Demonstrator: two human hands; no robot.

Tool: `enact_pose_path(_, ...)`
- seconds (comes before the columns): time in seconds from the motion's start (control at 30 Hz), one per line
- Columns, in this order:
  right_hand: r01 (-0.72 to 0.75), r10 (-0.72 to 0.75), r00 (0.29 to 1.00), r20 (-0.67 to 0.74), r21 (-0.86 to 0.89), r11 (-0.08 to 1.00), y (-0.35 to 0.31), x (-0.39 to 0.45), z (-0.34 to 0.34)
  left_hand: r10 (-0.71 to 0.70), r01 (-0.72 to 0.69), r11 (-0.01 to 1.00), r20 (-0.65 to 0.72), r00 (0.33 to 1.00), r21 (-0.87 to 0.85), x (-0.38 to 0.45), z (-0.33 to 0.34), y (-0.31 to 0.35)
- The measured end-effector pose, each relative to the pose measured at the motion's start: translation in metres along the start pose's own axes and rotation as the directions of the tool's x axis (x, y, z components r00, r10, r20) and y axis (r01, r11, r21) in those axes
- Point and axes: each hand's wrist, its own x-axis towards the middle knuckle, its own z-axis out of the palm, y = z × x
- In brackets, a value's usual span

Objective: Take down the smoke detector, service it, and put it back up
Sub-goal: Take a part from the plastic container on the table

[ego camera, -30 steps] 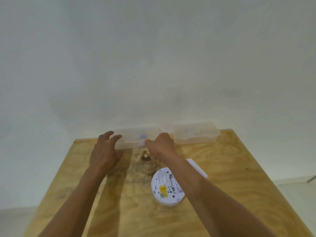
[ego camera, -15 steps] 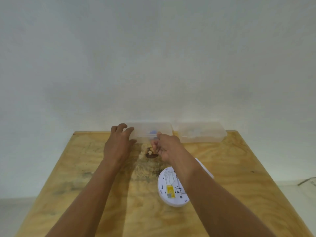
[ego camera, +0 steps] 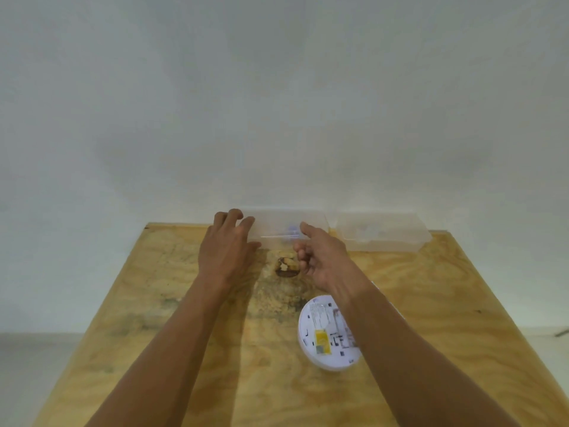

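A round white smoke detector [ego camera: 323, 334] lies back side up on the plywood table [ego camera: 184, 318], a yellow label on it; my right forearm crosses its right part. At the table's far edge stands a clear plastic box [ego camera: 286, 223] with a small blue item inside. My left hand [ego camera: 226, 245] rests with its fingers against that box's left end. My right hand [ego camera: 320, 257] hovers just in front of the box, index finger stretched toward it, the other fingers curled; nothing shows in it.
A second clear plastic box [ego camera: 381, 232] stands to the right of the first, against the white wall. A dark knot hole [ego camera: 286, 268] marks the wood between my hands. The table's left and right edges drop off to the floor.
My right hand has loosened from a fist at the box front, its index finger now stretched out. My left hand stays at the box's left end. The view has shifted a little.
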Motion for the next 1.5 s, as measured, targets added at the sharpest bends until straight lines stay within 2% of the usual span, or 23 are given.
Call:
enact_pose_path(0.07, 0.046, -0.043, 0.999, 0.024, -0.142, 0.989, 0.004, -0.002, 0.001, 0.016, -0.016, 1.000, 0.000, 1.000, 0.000, 0.001, -0.001, -0.002)
enact_pose_path(0.13, 0.059, -0.038, 0.993, 0.109, -0.200, 0.978, 0.009, -0.006, 0.012, 0.037, -0.037, 0.999, 0.005, 0.999, -0.028, 0.002, -0.001, -0.008)
enact_pose_path(0.23, 0.021, 0.012, 0.983, 0.181, -0.179, 0.984, 0.010, -0.011, 0.037, 0.063, -0.061, 0.997, 0.031, 0.998, -0.055, 0.005, -0.003, -0.017)
enact_pose_path(0.43, -0.037, 0.053, 0.992, 0.113, -0.134, 0.990, 0.010, -0.010, 0.060, 0.072, -0.069, 0.994, 0.029, 0.997, -0.082, 0.007, -0.004, -0.020)
enact_pose_path(0.53, 0.062, -0.039, 0.991, 0.130, -0.185, 0.981, -0.003, -0.006, 0.060, 0.075, -0.074, 0.997, 0.012, 0.997, -0.021, 0.009, -0.005, -0.018)
enact_pose_path(0.6, 0.177, -0.124, 0.973, 0.194, -0.288, 0.941, -0.022, -0.006, 0.056, 0.074, -0.074, 0.997, -0.003, 0.997, 0.023, 0.010, -0.005, -0.016)
enact_pose_path(0.67, 0.319, -0.197, 0.934, 0.298, -0.448, 0.835, -0.044, -0.005, 0.051, 0.051, -0.051, 0.999, -0.022, 0.998, -0.002, 0.008, -0.005, -0.014)
enact_pose_path(0.7, 0.399, -0.235, 0.908, 0.346, -0.546, 0.737, -0.054, -0.003, 0.047, 0.041, -0.042, 0.999, -0.029, 0.999, -0.016, 0.006, -0.005, -0.014)
enact_pose_path(0.8, 0.553, -0.265, 0.831, 0.490, -0.781, 0.291, -0.071, 0.008, 0.040, 0.027, -0.027, 0.999, -0.038, 0.999, 0.019, 0.004, -0.003, -0.014)
enact_pose_path(0.87, 0.582, -0.209, 0.801, 0.560, -0.811, 0.058, -0.069, 0.016, 0.038, 0.017, -0.015, 0.998, -0.036, 0.999, 0.064, 0.005, -0.003, -0.014)
enact_pose_path(0.93, 0.593, -0.163, 0.784, 0.599, -0.800, -0.089, -0.058, 0.023, 0.036, 0.010, -0.007, 0.995, -0.037, 0.999, 0.100, 0.005, -0.003, -0.013)
enact_pose_path(1.0, 0.599, -0.154, 0.771, 0.618, -0.786, -0.151, -0.042, 0.028, 0.033, 0.006, -0.001, 0.992, -0.038, 0.999, 0.126, 0.005, -0.004, -0.012)
enact_pose_path(1.17, 0.630, -0.297, 0.667, 0.683, -0.730, -0.264, -0.014, 0.032, 0.027, -0.015, 0.019, 0.991, -0.030, 0.999, 0.133, 0.006, -0.003, -0.012)
enact_pose_path(1.3, 0.591, -0.295, 0.680, 0.672, -0.739, -0.323, -0.010, 0.039, 0.028, -0.020, 0.026, 0.987, -0.036, 0.999, 0.161, 0.010, -0.001, -0.014)
enact_pose_path(1.4, 0.568, -0.346, 0.655, 0.671, -0.740, -0.360, -0.007, 0.042, 0.028, -0.029, 0.033, 0.985, -0.026, 0.999, 0.167, 0.010, -0.002, -0.013)
enact_pose_path(1.5, 0.577, -0.353, 0.646, 0.677, -0.736, -0.355, -0.007, 0.044, 0.027, -0.031, 0.035, 0.984, -0.026, 0.999, 0.176, 0.009, -0.003, -0.012)
